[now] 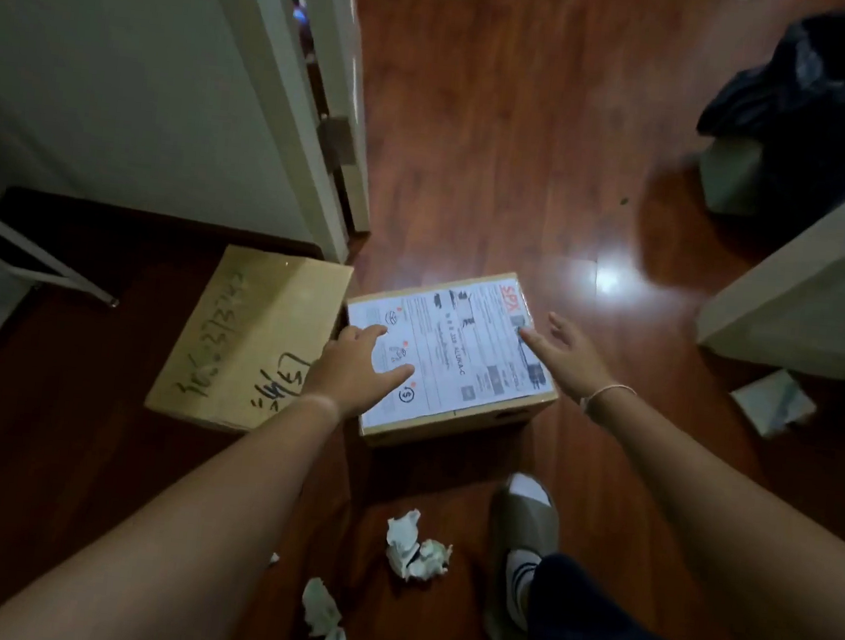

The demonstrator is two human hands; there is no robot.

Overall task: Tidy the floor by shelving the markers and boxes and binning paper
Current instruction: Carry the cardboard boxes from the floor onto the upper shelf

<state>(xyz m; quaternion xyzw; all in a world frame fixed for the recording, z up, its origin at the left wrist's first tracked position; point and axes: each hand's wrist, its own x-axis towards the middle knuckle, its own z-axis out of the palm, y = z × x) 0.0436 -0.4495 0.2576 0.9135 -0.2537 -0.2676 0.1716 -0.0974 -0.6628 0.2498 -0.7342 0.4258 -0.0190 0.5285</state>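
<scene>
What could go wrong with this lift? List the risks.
1. The left hand lies flat on the labelled box and the right hand is open beside it; a one-sided grab could tip it.
2. Crumpled paper by the slippered foot could cause a slip.

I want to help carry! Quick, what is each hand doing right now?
Left hand: open, over the labelled box, holding nothing.
Right hand: open beside that box's right edge, holding nothing.
</scene>
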